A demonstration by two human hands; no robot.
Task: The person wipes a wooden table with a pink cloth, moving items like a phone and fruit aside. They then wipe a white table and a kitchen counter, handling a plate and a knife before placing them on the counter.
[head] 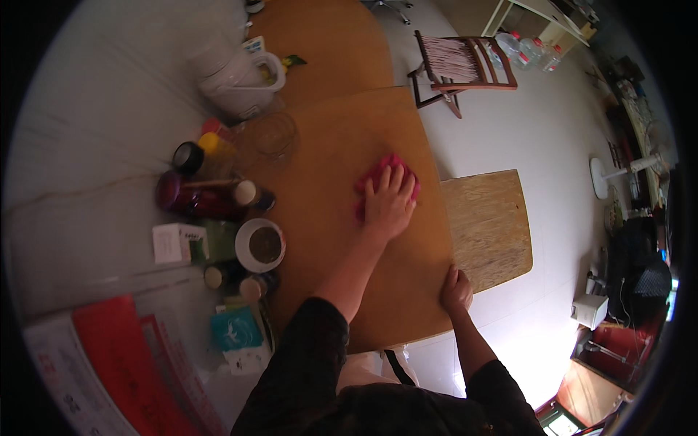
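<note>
A crumpled pink cloth lies on the brown wooden table. My left hand presses down on it, fingers spread over its top, so much of the cloth is hidden. At the table's right edge, my right hand is curled around the rim, its fingers partly out of sight. Just beyond that edge and lower down is a worn wooden stool or bench top.
Crowding the table's left side are a white thermos jug, a clear glass bowl, a dark red bottle, a white cup and a blue packet. A wooden folding chair stands beyond, near plastic bottles.
</note>
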